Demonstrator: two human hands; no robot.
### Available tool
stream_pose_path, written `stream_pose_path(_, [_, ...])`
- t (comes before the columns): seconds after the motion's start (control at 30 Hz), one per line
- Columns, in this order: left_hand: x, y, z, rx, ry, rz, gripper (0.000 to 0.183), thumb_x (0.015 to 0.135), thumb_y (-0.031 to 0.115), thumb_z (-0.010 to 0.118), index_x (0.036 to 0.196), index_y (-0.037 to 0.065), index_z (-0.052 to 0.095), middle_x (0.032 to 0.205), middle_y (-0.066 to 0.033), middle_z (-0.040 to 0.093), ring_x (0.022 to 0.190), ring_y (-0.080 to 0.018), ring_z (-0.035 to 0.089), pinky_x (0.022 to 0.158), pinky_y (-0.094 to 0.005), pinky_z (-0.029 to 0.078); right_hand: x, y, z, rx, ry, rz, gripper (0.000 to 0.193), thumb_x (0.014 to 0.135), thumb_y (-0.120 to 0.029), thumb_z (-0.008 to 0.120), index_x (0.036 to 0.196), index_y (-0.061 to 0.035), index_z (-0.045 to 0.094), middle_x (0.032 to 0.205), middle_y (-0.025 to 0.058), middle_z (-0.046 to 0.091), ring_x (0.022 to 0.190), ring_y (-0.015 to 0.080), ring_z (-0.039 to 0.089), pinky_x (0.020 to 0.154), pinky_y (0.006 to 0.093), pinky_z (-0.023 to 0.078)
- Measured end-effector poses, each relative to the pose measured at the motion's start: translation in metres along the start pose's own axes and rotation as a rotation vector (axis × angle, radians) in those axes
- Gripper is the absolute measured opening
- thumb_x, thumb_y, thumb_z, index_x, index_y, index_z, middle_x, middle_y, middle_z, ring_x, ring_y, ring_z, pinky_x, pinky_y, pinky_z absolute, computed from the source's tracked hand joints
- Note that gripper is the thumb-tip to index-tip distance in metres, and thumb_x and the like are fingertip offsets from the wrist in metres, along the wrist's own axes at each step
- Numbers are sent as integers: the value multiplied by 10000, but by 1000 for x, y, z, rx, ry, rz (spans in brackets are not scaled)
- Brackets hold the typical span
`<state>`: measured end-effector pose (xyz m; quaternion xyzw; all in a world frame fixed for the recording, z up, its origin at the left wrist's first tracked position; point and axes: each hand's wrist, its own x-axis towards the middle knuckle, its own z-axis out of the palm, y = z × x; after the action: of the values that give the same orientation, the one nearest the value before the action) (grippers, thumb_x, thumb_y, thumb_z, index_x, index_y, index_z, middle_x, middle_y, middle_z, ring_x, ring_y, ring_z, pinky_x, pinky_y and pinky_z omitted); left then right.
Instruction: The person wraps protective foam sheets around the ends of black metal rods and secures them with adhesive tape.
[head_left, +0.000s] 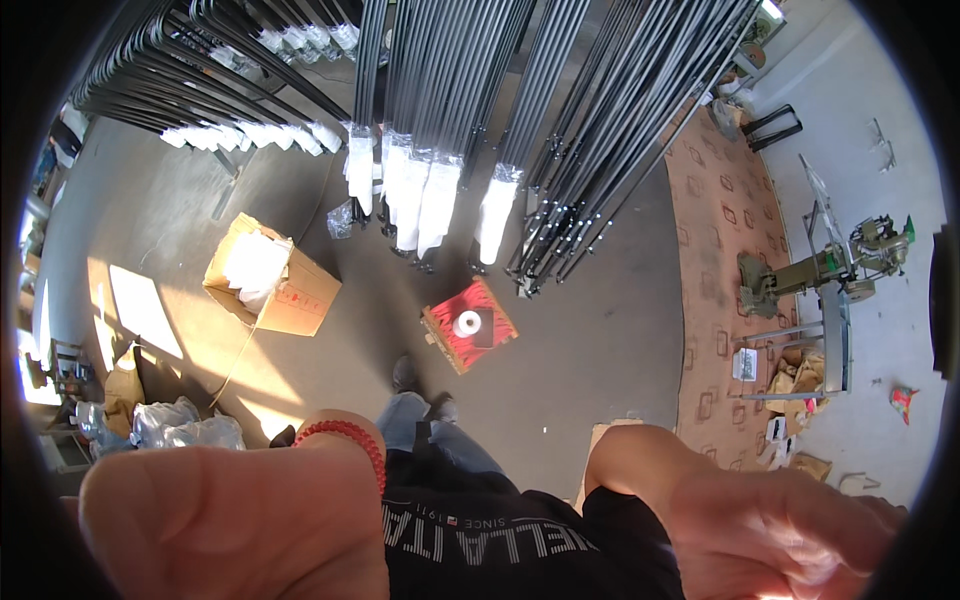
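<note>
My left hand [220,515] is raised very close at the lower left, with a red beaded bracelet [345,430] round its wrist. Its fingers run out of the picture, so their pose is hidden. At the lower right, my right hand [790,525] is lifted just as near, its fingers loosely bent and apart, and I see nothing in it. Neither hand touches any of the things on the floor. Beyond them, a small stool or crate with a red patterned top [455,345] carries a white roll [467,323].
Long black metal tubes [440,80] with white-wrapped ends [437,205] stand ahead. An open cardboard box [310,300] with white packing is at left, near clear plastic bags [190,425]. A green machine [820,265] stands at right beside a patterned floor covering [710,300].
</note>
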<state>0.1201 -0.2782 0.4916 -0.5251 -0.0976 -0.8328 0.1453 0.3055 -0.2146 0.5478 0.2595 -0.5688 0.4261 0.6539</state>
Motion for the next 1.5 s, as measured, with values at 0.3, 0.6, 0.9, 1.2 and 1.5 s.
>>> stream_pose_path(0.3, [24,52,-94,619,-110,36,177,838,83,483,994,12,442,962,-171,540,821,-247,569,732,-367,485,-65,41,-29,-386,70,292,399,891,-306,430,1102,30,387,750,215,594,545,227,578,524,370,514])
stream_pose_path(0.6, [-227,108,-325,853,-60,-1583,141,781,26,501,887,-24,580,778,-63,596,732,-131,558,683,-259,457,-238,237,58,246,-299,1496,296,877,-197,495,1101,-5,506,945,107,598,894,173,572,801,286,446])
stream_pose_path(0.9, [-246,55,-494,1079,186,-1694,215,760,65,505,949,-2,582,854,-116,606,752,-215,586,713,-302,464,-359,392,161,312,-803,1972,294,873,-211,483,1119,-53,510,978,69,583,909,139,557,789,262,433])
stream_pose_path(1.2, [-283,-52,-741,1405,-286,-1888,383,728,89,496,1109,69,531,1363,-152,249,1228,-344,293,954,-432,336,-484,526,231,45,-661,2322,336,861,-209,490,1138,-20,500,986,77,588,885,141,567,783,257,432])
stream_pose_path(1.5, [-344,-102,-848,1599,-541,-2058,403,719,124,513,1119,77,516,1405,-210,103,1321,-342,69,1014,-552,138,-486,529,248,-7,-467,2426,311,882,-208,474,1123,-15,507,967,73,592,893,138,563,782,245,425])
